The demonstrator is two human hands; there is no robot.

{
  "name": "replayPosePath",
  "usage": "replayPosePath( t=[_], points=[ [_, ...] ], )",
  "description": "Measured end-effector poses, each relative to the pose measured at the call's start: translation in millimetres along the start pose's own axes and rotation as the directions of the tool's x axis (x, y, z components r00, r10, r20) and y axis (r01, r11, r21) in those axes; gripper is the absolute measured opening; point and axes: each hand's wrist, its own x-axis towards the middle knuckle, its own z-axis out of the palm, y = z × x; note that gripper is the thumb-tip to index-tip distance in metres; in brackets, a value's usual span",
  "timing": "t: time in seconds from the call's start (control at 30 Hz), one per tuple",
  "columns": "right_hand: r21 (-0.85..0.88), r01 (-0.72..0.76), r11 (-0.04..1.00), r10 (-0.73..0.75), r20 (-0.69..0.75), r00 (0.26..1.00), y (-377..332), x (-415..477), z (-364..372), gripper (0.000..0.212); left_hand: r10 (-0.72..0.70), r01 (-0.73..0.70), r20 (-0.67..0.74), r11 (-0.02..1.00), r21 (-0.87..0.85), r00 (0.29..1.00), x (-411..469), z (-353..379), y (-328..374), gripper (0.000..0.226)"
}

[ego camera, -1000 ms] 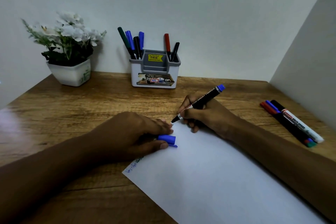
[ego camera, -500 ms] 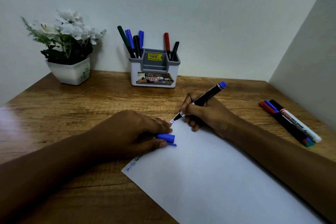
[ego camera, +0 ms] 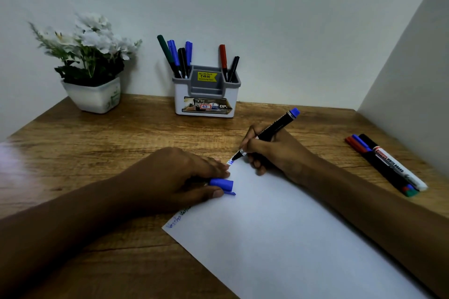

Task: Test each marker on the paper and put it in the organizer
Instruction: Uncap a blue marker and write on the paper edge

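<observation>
Presently, a slim black marker with a blue end plug is being held by the right hand. The grip is being kept closed round the barrel in a writing pinch. Its tip is being pressed onto the far corner of the smooth white paper, beside small blue strokes. A ribbed blue cap is being pinched in the grip of the left hand, between thumb and curled fingers, at the sheet's left edge. The sheet is being carried at a slant by the grained wooden bench. At the back, capped pens are being held upright in the side compartments of a boxy white-and-grey plastic organizer. Cylindrical loose markers are lying bundled at the right, and a square white flower pot is standing at the back left.
</observation>
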Motion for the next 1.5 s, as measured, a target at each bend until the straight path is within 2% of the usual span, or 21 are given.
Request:
replayPosePath(
  t=[0.2, 0.37, 0.53, 0.67, 0.77, 0.97, 1.17, 1.33, 1.4, 1.5],
  points=[
    [0.009, -0.008, 1.0, 0.008, -0.012, 1.0, -0.1, -0.4, -0.2, 0.011, -0.003, 0.003, 0.001, 1.0, -0.004, 1.0, 0.3, 0.2, 0.0, 0.066],
    [0.003, 0.004, 1.0, -0.004, -0.025, 1.0, 1.0, 0.5, 0.6, 0.006, -0.008, 0.008, 0.002, 1.0, 0.013, 1.0, 0.7, -1.4, 2.3, 0.06],
    [0.005, -0.005, 1.0, 0.005, -0.031, 1.0, 1.4, -0.2, -0.4, 0.01, -0.005, 0.005, 0.007, 1.0, -0.013, 1.0, 0.0, -0.9, 2.3, 0.071],
    [0.032, 0.002, 0.999, -0.001, -0.034, 0.999, 2.0, 1.6, 0.2, 0.01, -0.004, 0.004, -0.003, 1.0, -0.004, 1.0, -0.2, -0.7, 0.9, 0.059],
    [0.007, -0.002, 1.0, 0.002, -0.033, 0.999, 1.5, 1.4, -0.8, 0.006, -0.003, 0.003, -0.002, 1.0, -0.002, 1.0, 0.3, 0.0, -0.3, 0.06],
    [0.039, -0.003, 0.999, 0.005, -0.055, 0.998, 2.4, 2.0, 0.1, 0.015, 0.002, -0.002, -0.015, 1.0, 0.005, 1.0, 0.2, -0.6, 0.9, 0.059],
    [0.052, 0.0, 0.999, 0.003, -0.056, 0.998, 2.7, 3.1, -0.4, 0.018, 0.006, -0.006, -0.013, 1.0, -0.003, 1.0, -1.2, -0.8, 0.5, 0.069],
    [0.037, -0.012, 0.999, 0.015, -0.069, 0.998, 3.4, 3.9, 0.4, 0.022, 0.004, -0.004, -0.023, 1.0, -0.003, 1.0, -1.0, -0.4, 0.2, 0.062],
    [0.094, -0.022, 0.995, 0.031, -0.098, 0.995, 2.4, 3.3, -1.7, 0.022, 0.01, -0.01, -0.015, 1.0, -0.007, 1.0, -0.7, 0.7, -0.9, 0.065],
    [0.295, -0.022, 0.955, 0.071, -0.157, 0.985, 0.3, 4.1, -7.9, 0.024, 0.004, -0.004, -0.013, 1.0, -0.014, 1.0, -0.8, 1.8, -2.2, 0.069]
  ],
)
